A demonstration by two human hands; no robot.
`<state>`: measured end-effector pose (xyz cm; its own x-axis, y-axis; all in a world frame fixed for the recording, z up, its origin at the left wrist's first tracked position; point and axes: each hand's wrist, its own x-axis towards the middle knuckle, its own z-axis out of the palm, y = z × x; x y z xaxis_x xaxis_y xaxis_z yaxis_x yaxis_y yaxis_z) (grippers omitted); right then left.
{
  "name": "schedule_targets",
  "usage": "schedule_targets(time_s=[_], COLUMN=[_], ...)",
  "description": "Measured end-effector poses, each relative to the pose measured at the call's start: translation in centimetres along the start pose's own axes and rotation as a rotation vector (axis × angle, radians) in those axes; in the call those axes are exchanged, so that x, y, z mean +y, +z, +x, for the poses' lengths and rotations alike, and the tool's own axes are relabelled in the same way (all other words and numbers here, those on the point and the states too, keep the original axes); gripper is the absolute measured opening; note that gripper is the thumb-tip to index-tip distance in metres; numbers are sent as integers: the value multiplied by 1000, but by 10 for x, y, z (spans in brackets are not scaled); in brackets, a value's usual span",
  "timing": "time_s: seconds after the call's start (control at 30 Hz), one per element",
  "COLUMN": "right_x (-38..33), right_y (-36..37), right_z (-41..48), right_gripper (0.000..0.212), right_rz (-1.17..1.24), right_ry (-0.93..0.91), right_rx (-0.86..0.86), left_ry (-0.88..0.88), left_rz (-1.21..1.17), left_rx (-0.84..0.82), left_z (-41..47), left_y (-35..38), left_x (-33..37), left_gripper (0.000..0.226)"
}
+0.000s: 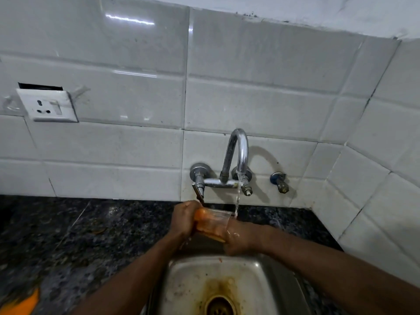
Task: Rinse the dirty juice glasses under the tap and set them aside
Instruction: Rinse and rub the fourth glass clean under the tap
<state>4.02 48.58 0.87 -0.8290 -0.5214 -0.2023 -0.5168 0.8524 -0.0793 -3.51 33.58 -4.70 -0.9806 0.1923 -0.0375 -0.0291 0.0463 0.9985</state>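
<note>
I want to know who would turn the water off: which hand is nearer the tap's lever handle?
Left. The left hand sits just below the lever handle, gripping the glass base. The right hand is lower and to the right, at the glass mouth under the stream.

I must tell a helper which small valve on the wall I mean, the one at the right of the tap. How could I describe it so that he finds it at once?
Start at the chrome tap on the white tiled wall above the steel sink. To the right of its two wall mounts, a separate small valve sticks out of the same tile row. It has a blue collar and a dull brass end, not shiny chrome, and no water runs from it.
</note>
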Motion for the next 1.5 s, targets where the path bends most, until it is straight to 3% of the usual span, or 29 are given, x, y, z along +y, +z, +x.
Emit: schedule_targets(time_s=[0.1,0.17,0.2,0.27,0.37,0.47,0.53,0.6,0.7,0.8,0.83,0.87,0.9,0.93,0.97,1.0,1.07,1.13,1.2,1.3,1.33,1.4,1.5], right_x=[5,16,12,14,16,25,20,8,-6,-14,-14,-8,-1,4,7,9,-6,-13,-9,-6,-7,-14,-20], right_y=[0,2,-2,-4,7,25,22,17,23,23,19,15,13,11,10,12,10,8,9,9,12,21,35], right_z=[-2,0,-2,-3,-3,-2,-4,-4,2,7,1,-5,-11,-15,-19,-19,-18,-13,-8,1,7,22,29], right_gripper=[38,53,60,50,34,48,54,40,37,47,41,51,38,33,34,34,41,47,43,41,37,52,54], right_rz=[-201,-67,67,222,-215,-319,-48,431,966,1239,1146,940,694,441,389,491,1140,1581,1812,1951,1929,1679,940], right_ry=[-38,-65,-74,-62,-110,-124,-89,3,394,485,400,284,163,96,138,156,273,352,466,627,727,892,877], right_rx=[76,198,173,145,191,267,301,397,585,460,435,416,347,267,213,226,284,284,324,494,584,775,1135], left_ry=[-269,-197,-145,-113,-353,-426,-410,-395,-274,-170,-195,-252,-319,-364,-377,-367,-292,-163,-73,10,19,-11,-147], left_rz=[74,-53,-120,-128,78,45,-10,-92,-84,62,40,3,-26,-27,-9,6,28,64,61,52,55,34,37], left_rx=[-131,-88,-39,9,-187,-187,-119,-14,149,226,221,194,143,81,36,26,100,187,210,238,245,252,242], left_z=[5,2,-1,1,-2,-5,-7,-6,-8,-12,-12,-12,-12,-10,-8,-7,-3,-2,-6,-11,-11,-12,-7], left_y=[-3,-1,0,0,-4,-4,-1,1,9,13,12,11,9,8,8,9,10,11,12,15,17,23,32], left_x=[5,6,6,5,10,11,10,5,4,6,7,9,10,10,10,12,12,9,7,1,-2,-3,3], left_gripper=[30,26,26,28,30,34,32,30,34,37,37,36,35,34,35,37,39,39,38,37,37,39,41])
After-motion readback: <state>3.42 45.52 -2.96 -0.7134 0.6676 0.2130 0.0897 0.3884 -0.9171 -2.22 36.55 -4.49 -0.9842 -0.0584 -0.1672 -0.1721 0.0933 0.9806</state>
